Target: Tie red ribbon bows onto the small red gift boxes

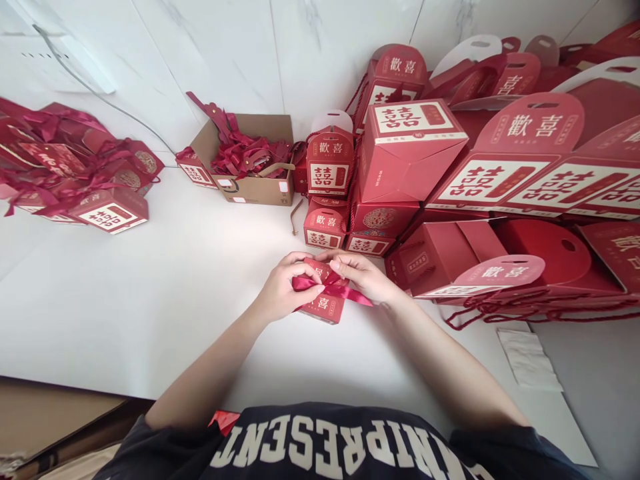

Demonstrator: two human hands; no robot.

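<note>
A small red gift box [323,308] with pale Chinese characters lies on the white table in front of me. A dark pink ribbon [353,294] crosses its top, gathered near the middle, with one tail running out to the right. My left hand [286,288] pinches the ribbon between thumb and index finger at the left of the box. On the other side, my right hand [364,275] has thumb and fingers closed at the ribbon by the box's upper right. Fingers cover part of the box and the gathered ribbon.
Behind stands a cardboard box [257,190] of red ribbons. Stacked red boxes [410,153] fill the right side, with red cords [475,312] hanging down. Ribboned boxes [107,210] are piled at left. A white tissue packet [529,359] lies on the right.
</note>
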